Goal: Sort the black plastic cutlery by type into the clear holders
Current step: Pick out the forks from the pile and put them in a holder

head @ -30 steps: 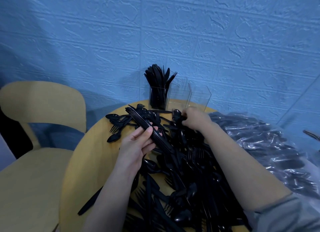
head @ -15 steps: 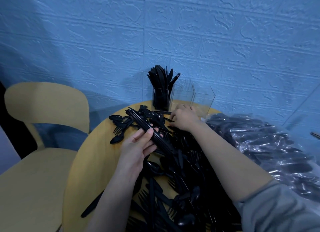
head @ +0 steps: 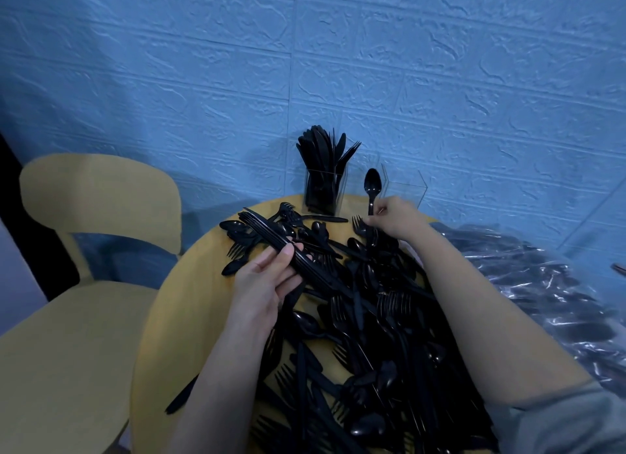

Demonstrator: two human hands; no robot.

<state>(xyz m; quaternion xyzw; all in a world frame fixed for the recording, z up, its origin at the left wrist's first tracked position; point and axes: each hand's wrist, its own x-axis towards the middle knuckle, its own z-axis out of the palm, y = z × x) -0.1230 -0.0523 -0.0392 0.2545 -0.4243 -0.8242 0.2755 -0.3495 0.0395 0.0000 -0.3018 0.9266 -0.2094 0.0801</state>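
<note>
A big heap of black plastic cutlery (head: 366, 318) covers the round wooden table (head: 189, 304). My left hand (head: 267, 281) grips a bundle of black knives (head: 291, 250) that points up and to the left. Near the far edge, my right hand (head: 394, 218) pinches the handle of a black spoon (head: 372, 186) and holds it upright, bowl up. Behind it stand the clear holders: the left holder (head: 325, 193) is packed with black knives, and the right holder (head: 406, 189) looks bare. A middle holder sits behind the spoon and is hard to make out.
A tan wooden chair (head: 98, 196) stands left of the table. Clear plastic bags of more black cutlery (head: 548, 284) lie at the right. A blue textured wall (head: 338, 64) rises right behind the holders.
My right hand has lifted a spoon out of the heap and raised it upright before the holders. My left hand keeps the same grip on the knife bundle.
</note>
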